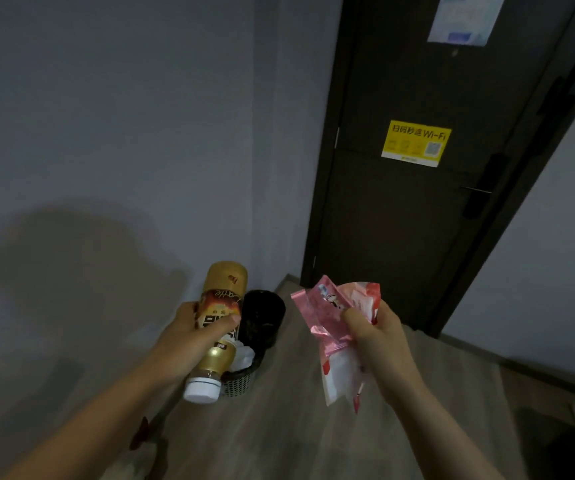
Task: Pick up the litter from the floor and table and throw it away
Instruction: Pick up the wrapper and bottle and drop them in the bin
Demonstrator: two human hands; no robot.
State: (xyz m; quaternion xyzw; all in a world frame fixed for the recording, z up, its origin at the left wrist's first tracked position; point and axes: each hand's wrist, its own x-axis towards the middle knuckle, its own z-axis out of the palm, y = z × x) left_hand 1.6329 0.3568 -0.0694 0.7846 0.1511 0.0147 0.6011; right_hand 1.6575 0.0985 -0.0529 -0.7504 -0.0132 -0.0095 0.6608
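left grip (189, 327): curled round gold plastic latte bottle (222, 306)
right grip (372, 327): pinching crumpled pink wrappers (327, 306)
risk: small black mesh bin (262, 317), lower centre, so stuff might miss

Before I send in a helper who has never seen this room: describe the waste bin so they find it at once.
Find the dark door with the yellow Wi-Fi sticker. Left of its foot, by the grey wall, the waste bin stands on the wooden floor. It is a dark mesh basket with a black liner, white paper inside.

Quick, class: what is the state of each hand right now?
Left hand: holding the bottle.
Right hand: holding the wrappers.
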